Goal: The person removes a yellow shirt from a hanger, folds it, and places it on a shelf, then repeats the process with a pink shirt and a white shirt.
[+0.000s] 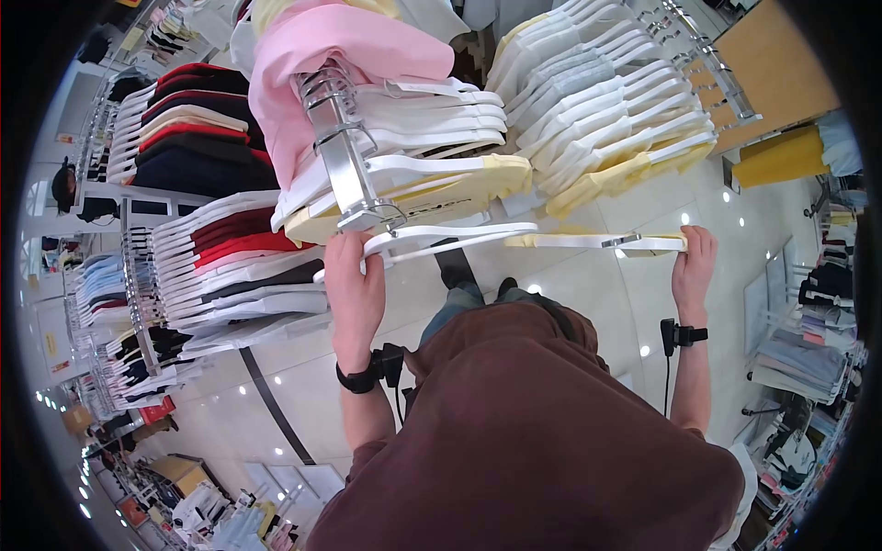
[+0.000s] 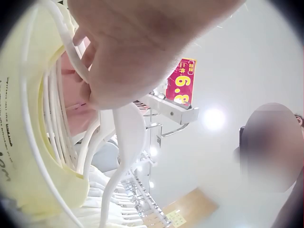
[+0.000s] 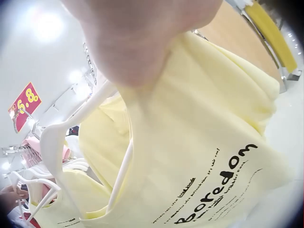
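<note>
At the end of the front rail, my left hand (image 1: 356, 289) grips a bare white clothes hanger (image 1: 459, 233), its fingers curled round it. The same hanger (image 2: 124, 142) shows below the palm in the left wrist view. Out to the right, my right hand (image 1: 695, 262) pinches the shoulder end of a pale yellow T-shirt (image 1: 657, 244). In the right wrist view this T-shirt (image 3: 190, 128) bears the black word "Boredom". A second white hanger (image 3: 56, 149) sits inside its neckline. The right fingertips are hidden behind the wrist there.
A metal rail (image 1: 340, 170) holds yellow and white shirts on hangers just ahead of my left hand. Pink cloth (image 1: 340, 46) drapes over it. More white shirts (image 1: 597, 92) hang ahead right, and dark and red garments (image 1: 197, 129) at left. Glossy tiles (image 1: 303, 395) cover the floor.
</note>
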Available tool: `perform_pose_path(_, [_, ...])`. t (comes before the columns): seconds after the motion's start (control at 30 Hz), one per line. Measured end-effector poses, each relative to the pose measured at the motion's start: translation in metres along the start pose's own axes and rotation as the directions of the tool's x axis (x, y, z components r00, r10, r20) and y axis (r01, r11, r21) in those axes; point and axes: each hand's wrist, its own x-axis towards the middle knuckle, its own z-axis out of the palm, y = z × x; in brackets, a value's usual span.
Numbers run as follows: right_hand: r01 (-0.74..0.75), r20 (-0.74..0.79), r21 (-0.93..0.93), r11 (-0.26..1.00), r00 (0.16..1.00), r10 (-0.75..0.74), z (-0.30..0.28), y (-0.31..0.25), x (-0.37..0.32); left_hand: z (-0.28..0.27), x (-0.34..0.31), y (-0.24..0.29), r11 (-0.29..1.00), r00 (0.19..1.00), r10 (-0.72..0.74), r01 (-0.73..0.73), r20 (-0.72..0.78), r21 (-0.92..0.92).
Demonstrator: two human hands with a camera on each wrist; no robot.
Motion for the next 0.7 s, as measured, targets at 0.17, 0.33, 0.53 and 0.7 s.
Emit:
perform_pose_path(0.17, [0.024,0.029,0.027,0.999,0.999,-0.024,0.002,-0.044,0.028,-0.035,-0.009,0.001,0.998,0.995,0.057,-0.056,0.087,-0.009])
perform_pose_path(0.33, [0.070,0.093,0.155,0.986,0.992,-0.085,0.019,-0.104,0.048,-0.053,-0.019,0.006,0.995,0.959,0.017,0.010,0.284,-0.096])
perform_pose_path(0.53, [0.139,-0.043,0.358,0.924,0.990,-0.132,0.035,-0.187,0.082,-0.056,-0.031,-0.002,0.991,0.966,0.053,-0.020,0.252,-0.130])
perform_pose_path(0.7, [0.165,-0.028,0.477,0.864,0.985,-0.172,0.052,-0.239,0.104,-0.068,-0.031,-0.005,0.987,0.979,0.078,-0.050,0.187,-0.151])
